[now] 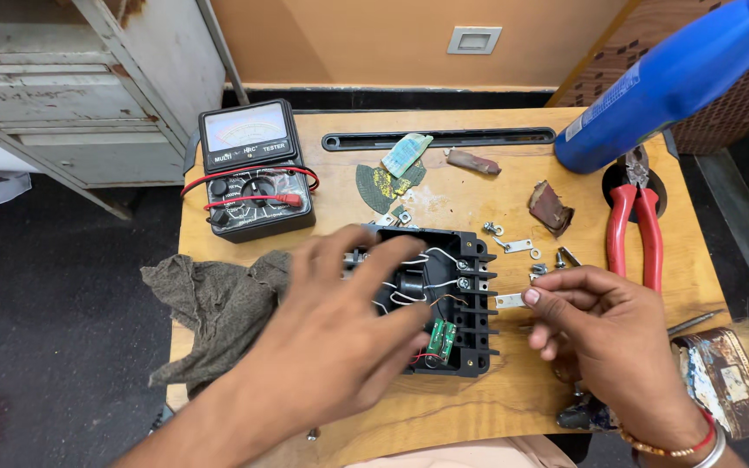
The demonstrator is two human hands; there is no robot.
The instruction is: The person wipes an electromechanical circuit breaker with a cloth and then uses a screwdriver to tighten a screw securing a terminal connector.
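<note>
A black plastic electrical unit [465,299] with white wires and a small green circuit board [442,340] lies on the wooden table [478,403]. My left hand [340,329] rests over its left half, fingers spread and touching the top edge and the wiring. My right hand [604,334] pinches a small flat metal strip [510,301] between thumb and forefinger at the unit's right edge. Loose screws and metal tabs [517,245] lie just beyond the unit.
An analog multimeter [253,169] with red leads sits at the back left, a grey cloth [214,308] at the left edge. Red-handled pliers [635,225], a blue bottle [669,82], sandpaper scraps [550,206], a black slotted bar [478,137] and a worn brush [726,373] lie around.
</note>
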